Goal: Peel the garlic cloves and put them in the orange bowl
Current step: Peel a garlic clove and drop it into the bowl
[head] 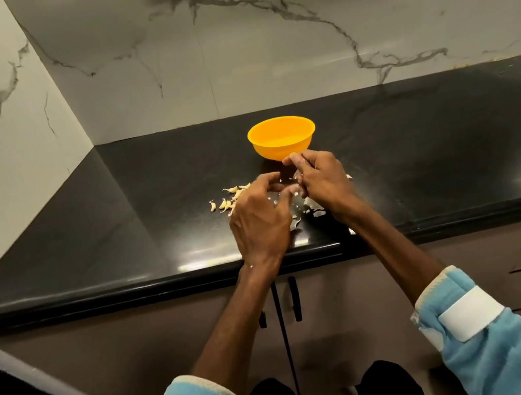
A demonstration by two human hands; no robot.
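An orange bowl (282, 137) stands on the black counter, just beyond my hands. Several unpeeled garlic cloves (230, 199) lie in a loose heap to the left, partly hidden behind my left hand (261, 221). Both hands meet over the counter in front of the bowl. My left fingertips pinch a small pale garlic clove (293, 190), and the curled fingers of my right hand (320, 179) pinch at the same clove. Most of the clove is hidden between the fingers.
Torn white garlic skins (312, 209) lie scattered on the black counter (121, 242) below and between my hands. Marble walls close the corner at left and back. The counter's front edge (162, 280) runs just below my wrists, with cabinet doors underneath.
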